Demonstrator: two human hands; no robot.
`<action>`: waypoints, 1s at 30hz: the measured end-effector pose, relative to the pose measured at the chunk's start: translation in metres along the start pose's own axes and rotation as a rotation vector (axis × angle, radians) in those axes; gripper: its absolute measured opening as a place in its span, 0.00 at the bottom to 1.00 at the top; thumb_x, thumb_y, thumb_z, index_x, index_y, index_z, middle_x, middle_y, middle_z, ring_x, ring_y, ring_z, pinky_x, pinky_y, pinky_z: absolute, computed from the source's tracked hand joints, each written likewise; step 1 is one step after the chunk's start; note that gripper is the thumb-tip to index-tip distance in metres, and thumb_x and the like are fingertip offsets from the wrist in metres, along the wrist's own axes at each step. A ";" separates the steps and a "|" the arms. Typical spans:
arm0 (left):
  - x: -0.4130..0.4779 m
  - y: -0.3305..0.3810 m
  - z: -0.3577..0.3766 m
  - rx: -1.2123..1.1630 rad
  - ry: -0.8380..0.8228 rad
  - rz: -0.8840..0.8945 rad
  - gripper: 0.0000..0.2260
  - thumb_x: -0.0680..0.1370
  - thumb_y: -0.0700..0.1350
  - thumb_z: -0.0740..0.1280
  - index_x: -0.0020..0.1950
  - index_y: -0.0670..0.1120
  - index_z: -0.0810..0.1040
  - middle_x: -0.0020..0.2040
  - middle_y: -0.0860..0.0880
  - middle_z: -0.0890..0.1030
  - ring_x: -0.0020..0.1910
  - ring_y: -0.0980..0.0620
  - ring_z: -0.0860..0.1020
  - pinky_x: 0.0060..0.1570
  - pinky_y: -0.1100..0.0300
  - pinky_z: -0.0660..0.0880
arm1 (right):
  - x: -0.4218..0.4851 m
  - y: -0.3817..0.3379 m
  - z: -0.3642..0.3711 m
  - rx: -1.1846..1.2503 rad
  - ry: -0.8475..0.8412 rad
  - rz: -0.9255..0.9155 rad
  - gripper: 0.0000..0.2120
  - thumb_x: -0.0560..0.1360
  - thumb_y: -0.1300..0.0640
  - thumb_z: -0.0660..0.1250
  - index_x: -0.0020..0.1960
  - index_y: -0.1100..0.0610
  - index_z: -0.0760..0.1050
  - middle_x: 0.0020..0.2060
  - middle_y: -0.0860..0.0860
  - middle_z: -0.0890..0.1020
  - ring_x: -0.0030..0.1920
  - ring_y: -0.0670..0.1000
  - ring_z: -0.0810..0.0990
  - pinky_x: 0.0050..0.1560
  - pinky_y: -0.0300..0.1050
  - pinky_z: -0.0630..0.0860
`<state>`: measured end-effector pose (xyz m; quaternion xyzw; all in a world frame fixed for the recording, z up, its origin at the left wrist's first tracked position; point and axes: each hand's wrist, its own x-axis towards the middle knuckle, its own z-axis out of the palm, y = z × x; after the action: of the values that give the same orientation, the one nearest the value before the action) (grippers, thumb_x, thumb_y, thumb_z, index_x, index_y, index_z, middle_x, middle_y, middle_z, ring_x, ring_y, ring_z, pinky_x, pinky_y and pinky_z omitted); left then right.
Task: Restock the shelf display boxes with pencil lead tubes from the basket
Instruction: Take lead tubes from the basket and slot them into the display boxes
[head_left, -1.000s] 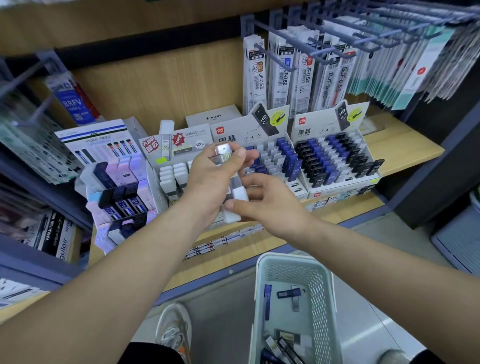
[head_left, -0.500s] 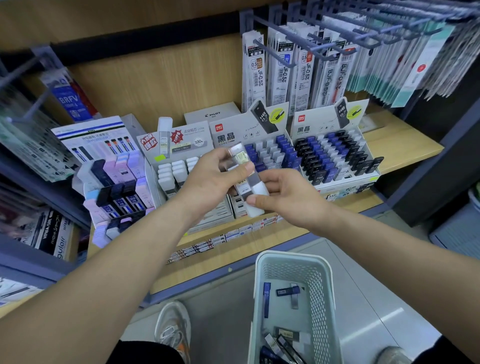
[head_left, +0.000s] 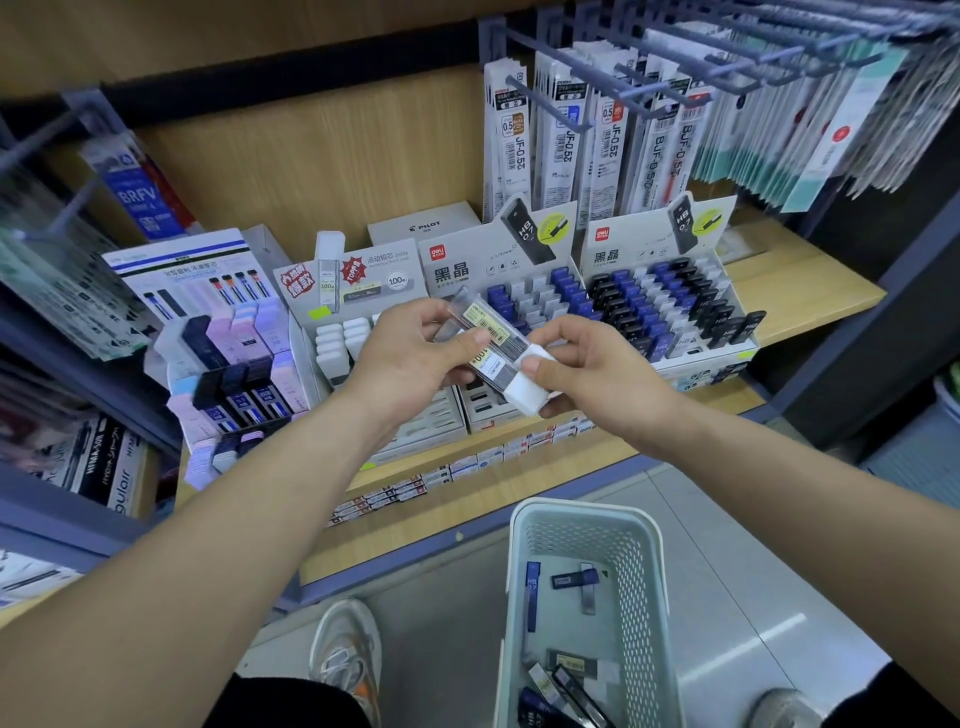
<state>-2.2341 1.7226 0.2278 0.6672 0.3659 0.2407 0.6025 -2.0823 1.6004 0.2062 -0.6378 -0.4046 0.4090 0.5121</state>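
Both hands hold clear pencil lead tubes with white caps (head_left: 498, 353) in front of the shelf. My left hand (head_left: 410, 358) grips their upper part, thumb across the yellow label. My right hand (head_left: 597, 371) pinches the white cap end (head_left: 530, 387). Behind them stand the display boxes: one with white-capped tubes (head_left: 343, 338), one with blue and white tubes (head_left: 545, 296), one with black and blue tubes (head_left: 670, 301). The pale mesh basket (head_left: 519, 597) sits on the floor below, with several loose lead tubes (head_left: 574, 579) inside.
A pastel tube display (head_left: 228, 358) stands at the left. Refill packs hang on blue pegs (head_left: 571, 135) above the boxes. Small boxes line the wooden shelf front (head_left: 467, 467). My shoe (head_left: 343, 649) is beside the basket.
The tubes have tilted further toward flat and shifted slightly right. My right hand has moved up onto the white cap end.
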 end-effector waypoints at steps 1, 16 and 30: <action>0.000 0.000 0.000 -0.011 0.008 -0.006 0.05 0.78 0.37 0.71 0.51 0.45 0.79 0.46 0.47 0.85 0.40 0.52 0.83 0.41 0.61 0.83 | 0.000 0.000 -0.001 -0.004 0.019 -0.012 0.02 0.80 0.61 0.66 0.50 0.56 0.75 0.42 0.55 0.87 0.40 0.51 0.83 0.38 0.45 0.81; -0.002 -0.003 -0.007 0.021 -0.031 0.017 0.08 0.78 0.37 0.71 0.56 0.45 0.81 0.52 0.37 0.84 0.48 0.44 0.84 0.43 0.59 0.82 | 0.011 -0.004 -0.013 -0.009 0.271 -0.110 0.05 0.78 0.58 0.71 0.50 0.51 0.85 0.46 0.54 0.86 0.45 0.54 0.83 0.50 0.43 0.81; 0.001 -0.014 -0.008 0.229 -0.026 0.022 0.05 0.77 0.41 0.73 0.49 0.50 0.80 0.52 0.43 0.84 0.50 0.44 0.83 0.40 0.60 0.80 | 0.009 -0.016 -0.012 0.186 0.354 -0.169 0.08 0.77 0.65 0.71 0.53 0.55 0.78 0.39 0.52 0.86 0.40 0.51 0.85 0.43 0.44 0.83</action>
<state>-2.2424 1.7287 0.2153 0.7388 0.3758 0.1950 0.5244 -2.0701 1.6072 0.2228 -0.6134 -0.3212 0.2818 0.6642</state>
